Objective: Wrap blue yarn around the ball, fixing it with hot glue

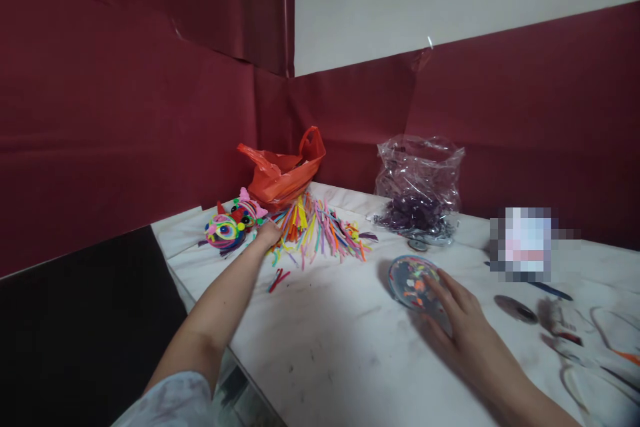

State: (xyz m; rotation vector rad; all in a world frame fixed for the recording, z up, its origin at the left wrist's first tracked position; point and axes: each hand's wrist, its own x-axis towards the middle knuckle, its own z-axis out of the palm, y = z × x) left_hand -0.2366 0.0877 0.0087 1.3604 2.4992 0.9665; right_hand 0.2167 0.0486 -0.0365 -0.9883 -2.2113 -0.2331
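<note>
My left hand point(270, 233) reaches to the left edge of a spread of colourful pipe cleaners point(320, 233); its fingers are too small and hidden to read. Just left of it sit two decorated round figures, one with a multicoloured striped ball point(223, 231) and one with pink ears point(249, 207). My right hand point(457, 307) rests over the right side of a round clear dish point(406, 280), fingers apart. Small coloured pieces lie in the dish, partly covered by the fingers. A few short red and dark pieces point(278, 280) lie nearer me on the white marbled table point(320, 347).
An orange plastic bag point(285, 180) stands behind the pipe cleaners. Farther right is a clear bag with dark purple material point(417, 210). A dark disc point(516, 309), a blue pen-like item point(551, 291) and blurred tools lie at right. Red sheeting point(345, 120) lines the walls.
</note>
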